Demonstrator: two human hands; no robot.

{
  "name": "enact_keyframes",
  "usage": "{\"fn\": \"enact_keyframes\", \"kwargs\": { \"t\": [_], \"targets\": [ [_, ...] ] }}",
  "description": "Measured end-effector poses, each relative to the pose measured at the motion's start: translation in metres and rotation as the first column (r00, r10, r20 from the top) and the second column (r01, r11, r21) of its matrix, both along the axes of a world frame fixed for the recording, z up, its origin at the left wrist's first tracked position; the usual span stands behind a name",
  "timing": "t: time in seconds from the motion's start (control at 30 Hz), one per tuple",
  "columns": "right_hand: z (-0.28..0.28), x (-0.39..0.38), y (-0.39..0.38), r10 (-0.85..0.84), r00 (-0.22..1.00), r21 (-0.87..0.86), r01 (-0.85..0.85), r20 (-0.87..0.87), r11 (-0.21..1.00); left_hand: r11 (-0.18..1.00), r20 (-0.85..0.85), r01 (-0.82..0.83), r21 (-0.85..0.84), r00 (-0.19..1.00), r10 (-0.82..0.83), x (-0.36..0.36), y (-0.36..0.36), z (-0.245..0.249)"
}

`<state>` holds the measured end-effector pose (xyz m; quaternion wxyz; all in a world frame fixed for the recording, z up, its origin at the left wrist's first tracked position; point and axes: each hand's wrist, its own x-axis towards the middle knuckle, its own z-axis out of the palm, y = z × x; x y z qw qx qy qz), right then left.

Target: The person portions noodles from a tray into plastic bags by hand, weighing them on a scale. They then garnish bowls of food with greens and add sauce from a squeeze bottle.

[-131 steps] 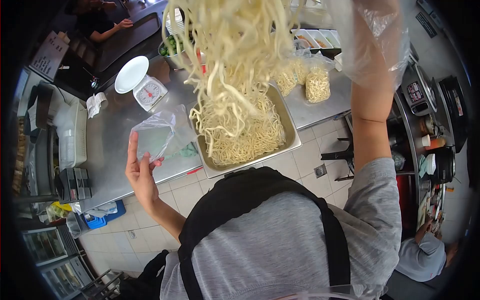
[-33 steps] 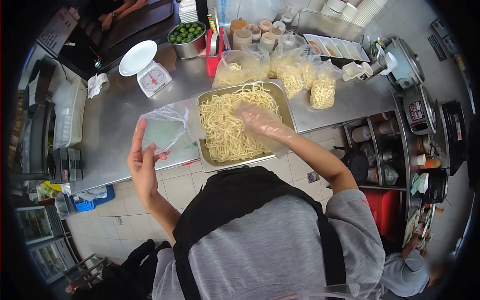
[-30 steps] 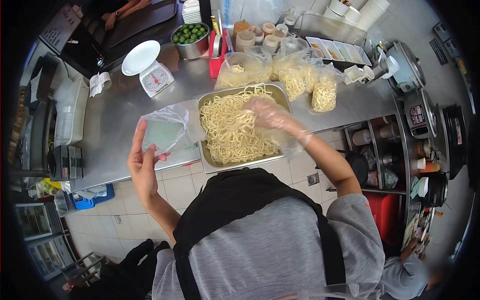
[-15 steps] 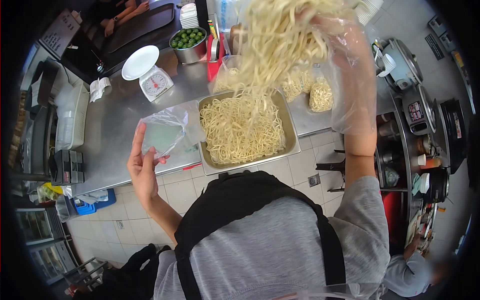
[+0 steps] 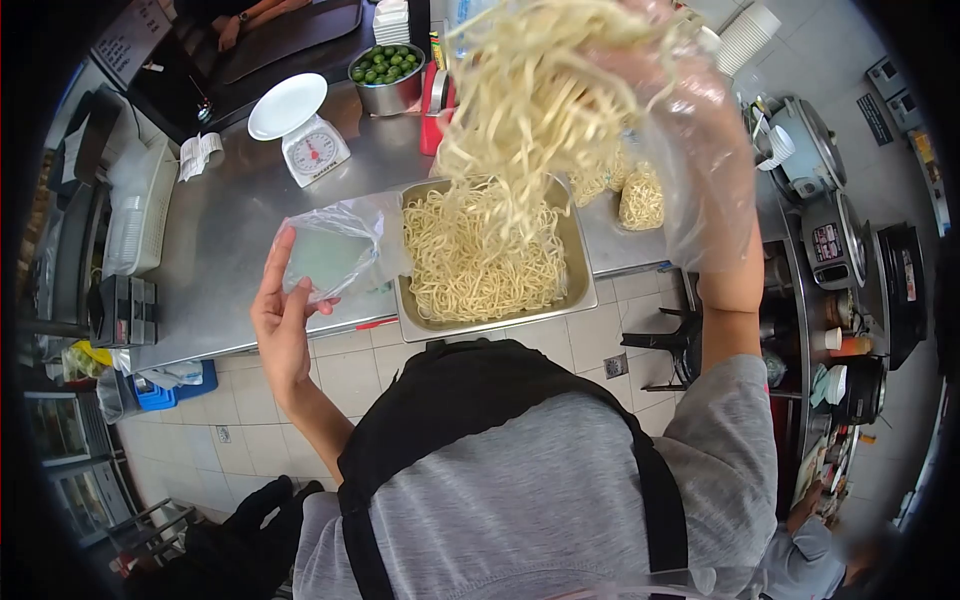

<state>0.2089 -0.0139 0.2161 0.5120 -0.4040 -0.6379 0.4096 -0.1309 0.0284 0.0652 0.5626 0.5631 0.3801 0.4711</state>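
My left hand [image 5: 287, 325] holds a clear plastic bag [image 5: 335, 250] with its mouth spread open, beside the left rim of a metal tray [image 5: 585, 285]. Noodles [image 5: 480, 265] fill much of that tray. Raised above its far right side, my right hand [image 5: 640, 45], in a loose clear plastic glove, grips a big bunch of noodles [image 5: 545, 95] that hangs down over the tray. Part of the right hand's fingers is hidden by the noodles. Bagged noodles [image 5: 641, 198] lie on the counter behind the tray's right corner.
A scale [image 5: 314, 150] with a white dish stands on the metal counter [image 5: 225, 265]. Near it is a metal bowl of green limes [image 5: 387, 80]. Stacked cups [image 5: 748, 38] are at the far right. Parts of other people show at the upper left and lower right.
The lifted bunch of noodles in my right hand has shifted slightly left and hangs a little lower. My left hand and the bag have barely moved.
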Motion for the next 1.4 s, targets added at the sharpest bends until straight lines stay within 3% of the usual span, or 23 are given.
{"fn": "enact_keyframes", "kwargs": {
  "t": [0.17,0.23,0.3,0.33,0.4,0.5,0.6,0.7,0.8,0.83,0.87,0.93,1.03,1.1,1.4],
  "targets": [
    [-0.060,0.000,0.005,0.104,0.993,-0.164,-0.110,-0.048,0.980,1.000,0.030,0.002,0.004,1.000,-0.002,0.000,-0.001,-0.003],
    [-0.119,-0.002,-0.007,-0.093,0.972,-0.317,0.021,-0.214,0.948,1.000,0.016,-0.002,0.005,1.000,0.002,-0.001,-0.001,-0.005],
    [-0.225,0.042,0.026,0.150,0.957,-0.460,-0.021,0.247,0.888,1.000,0.017,0.002,-0.001,1.000,-0.002,0.000,-0.002,-0.006],
    [-0.245,0.042,0.023,0.184,0.872,-0.403,0.017,0.454,0.915,1.000,0.022,0.010,-0.008,1.000,-0.009,0.001,-0.002,-0.005],
    [-0.267,0.032,0.013,0.186,0.581,-0.265,0.053,0.793,0.963,1.000,0.025,0.025,-0.011,0.999,-0.025,0.005,-0.001,-0.004],
    [-0.263,0.012,0.004,0.236,0.526,-0.369,0.162,0.817,0.915,0.997,-0.002,0.081,-0.009,0.997,-0.081,0.012,0.000,-0.003],
    [-0.278,0.012,-0.010,0.101,0.342,-0.173,0.185,0.934,0.967,0.994,-0.016,0.112,0.007,0.994,-0.112,0.017,0.002,-0.003],
    [-0.272,0.032,-0.022,-0.176,0.212,0.170,0.049,0.961,0.984,0.996,-0.026,0.090,0.006,0.996,-0.089,0.015,0.001,0.000],
    [-0.196,0.032,-0.022,0.161,0.168,-0.192,0.189,0.973,0.963,0.998,-0.027,0.062,0.005,0.998,-0.062,0.009,0.000,0.000],
    [-0.174,0.028,-0.031,0.034,0.712,-0.274,0.224,0.701,0.935,0.999,-0.022,0.052,-0.001,0.998,-0.052,0.007,0.000,-0.001],
    [-0.155,0.021,-0.045,-0.150,0.974,-0.362,0.203,0.168,0.910,0.999,-0.018,0.043,-0.004,0.999,-0.043,0.004,0.000,-0.001],
    [-0.149,0.029,-0.053,-0.287,0.897,-0.411,0.134,-0.338,0.902,0.999,-0.057,0.031,0.009,0.998,-0.030,0.000,-0.001,0.000],
    [-0.175,0.069,-0.030,-0.189,0.976,-0.379,0.137,-0.104,0.915,0.999,-0.076,0.027,0.029,0.997,-0.025,-0.004,-0.002,0.001],
    [-0.168,0.058,-0.020,-0.153,0.982,-0.342,0.107,-0.110,0.934,0.998,-0.065,0.042,0.041,0.997,-0.039,-0.008,-0.001,0.001],
    [-0.018,0.013,0.025,-0.103,0.992,0.027,0.102,0.074,0.994,0.955,0.103,0.294,-0.048,0.952,-0.288,-0.023,-0.006,0.024]
  ]
}}
